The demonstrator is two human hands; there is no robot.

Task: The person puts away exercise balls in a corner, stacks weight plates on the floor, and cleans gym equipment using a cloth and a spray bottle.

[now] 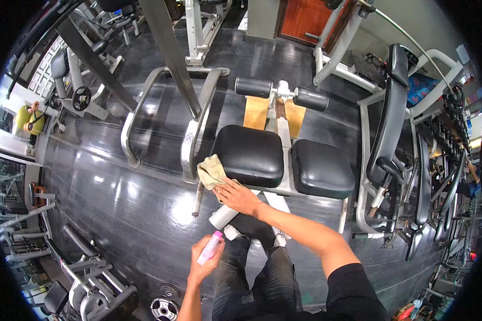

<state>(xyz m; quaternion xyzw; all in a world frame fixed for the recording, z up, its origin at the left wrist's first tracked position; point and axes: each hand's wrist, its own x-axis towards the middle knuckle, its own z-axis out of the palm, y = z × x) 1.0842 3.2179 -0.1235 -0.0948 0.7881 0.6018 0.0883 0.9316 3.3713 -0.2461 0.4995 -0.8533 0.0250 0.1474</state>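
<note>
My right hand (238,197) presses a beige cloth (210,171) against the front left edge of a black padded seat (249,155) on a white gym bench. My left hand (204,257) is held lower, near my knees, gripping a small pink and white bottle (210,247). A second black pad (322,168) lies to the right of the first. Two black foam rollers (280,92) stick out at the far end of the bench. My legs in dark jeans (257,273) stand just in front of the bench.
Chrome handle bars (190,134) and a slanted steel post (171,53) stand left of the seat. An upright black backrest (388,112) rises on the right. Weight machines crowd the left edge (75,96), a weight plate (163,308) lies on the shiny black floor.
</note>
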